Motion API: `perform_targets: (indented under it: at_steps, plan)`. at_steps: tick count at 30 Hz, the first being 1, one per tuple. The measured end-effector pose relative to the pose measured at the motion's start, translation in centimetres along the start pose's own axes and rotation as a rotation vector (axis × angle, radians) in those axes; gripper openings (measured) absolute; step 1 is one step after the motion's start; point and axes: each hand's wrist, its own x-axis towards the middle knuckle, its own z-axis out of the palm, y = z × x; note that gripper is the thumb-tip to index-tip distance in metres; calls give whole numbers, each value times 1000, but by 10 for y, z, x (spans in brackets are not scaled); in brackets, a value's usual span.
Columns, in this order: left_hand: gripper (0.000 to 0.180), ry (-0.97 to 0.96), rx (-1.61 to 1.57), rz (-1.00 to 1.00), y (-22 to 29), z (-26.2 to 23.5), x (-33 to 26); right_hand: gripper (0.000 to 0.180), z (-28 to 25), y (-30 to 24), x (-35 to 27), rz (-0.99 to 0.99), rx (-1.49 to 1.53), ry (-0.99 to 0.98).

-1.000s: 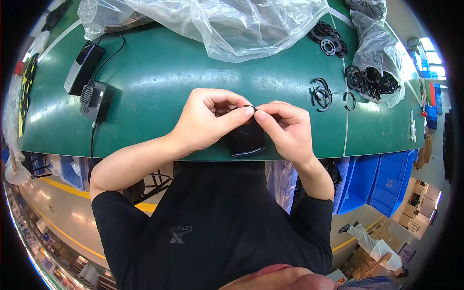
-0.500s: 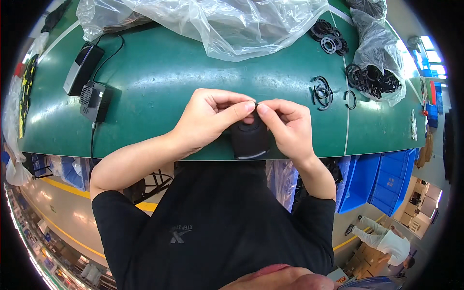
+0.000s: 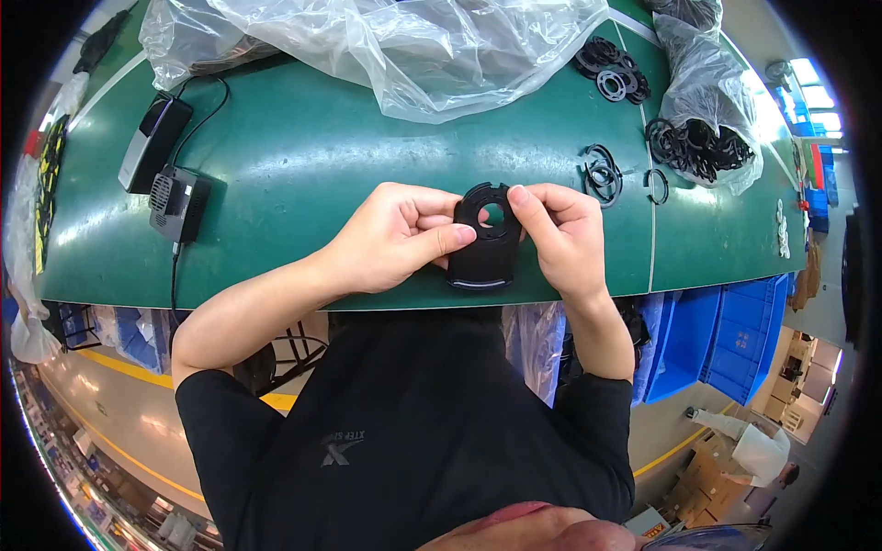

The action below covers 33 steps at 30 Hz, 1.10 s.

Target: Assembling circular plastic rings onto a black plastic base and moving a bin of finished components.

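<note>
A clear bag at the tabletop's far right corner holds black rings. Both hands, left and right, pinch a black disc at the near edge. Earlier it was hidden between the fingers; now its hole shows.

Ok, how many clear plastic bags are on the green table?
2: a big crumpled bag across the far middle, and a smaller bag of black rings at far right. Others may lie out of view.

The green bench carries clear plastic bags, black rings (some loose) and two black boxes.
</note>
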Motion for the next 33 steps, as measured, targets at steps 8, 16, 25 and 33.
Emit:
perform_targets:
  at_steps: [8,16,25,33]
  plan:
    - [29,145,-56,66,-1,1,-1,36,6,0,-4,15,273,-61]
    - [29,92,-69,57,0,1,-1,30,5,0,-2,53,280,-89]
    - [30,64,-78,62,-2,0,-2,30,9,1,-1,63,316,2]
    - [27,67,-108,85,-7,2,1,24,9,-1,-6,29,370,-33]
